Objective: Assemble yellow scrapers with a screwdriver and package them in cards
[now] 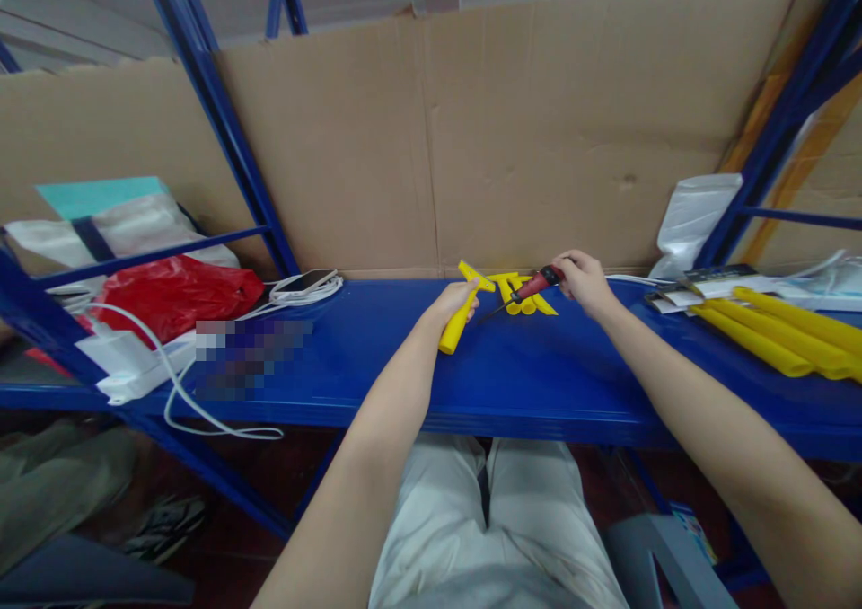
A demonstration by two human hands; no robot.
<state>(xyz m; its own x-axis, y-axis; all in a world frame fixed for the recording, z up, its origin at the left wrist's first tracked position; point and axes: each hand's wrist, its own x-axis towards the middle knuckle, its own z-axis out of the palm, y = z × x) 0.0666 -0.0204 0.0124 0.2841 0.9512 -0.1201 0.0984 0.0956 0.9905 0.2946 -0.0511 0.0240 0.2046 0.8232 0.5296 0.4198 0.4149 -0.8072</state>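
Note:
My left hand (452, 302) is closed around a yellow T-shaped handle (456, 329), its crosspiece at the top and its thick round end toward me. Pinched by its black end in my right hand (584, 281) is a red and black screwdriver (533, 284). Its thin shaft slants down to the left, and the tip lies near the yellow handle; whether they touch I cannot tell. Behind the shaft, several similar yellow handles (527, 306) lie together on the blue shelf (377, 339).
At the right lie long yellow handles (774, 335) beside a white plastic bag (697, 223). A phone (306, 284), white cables, a red bag (179, 295) and a white power adapter (127, 353) are at the left. A cardboard sheet (525, 133) walls off the back between blue posts.

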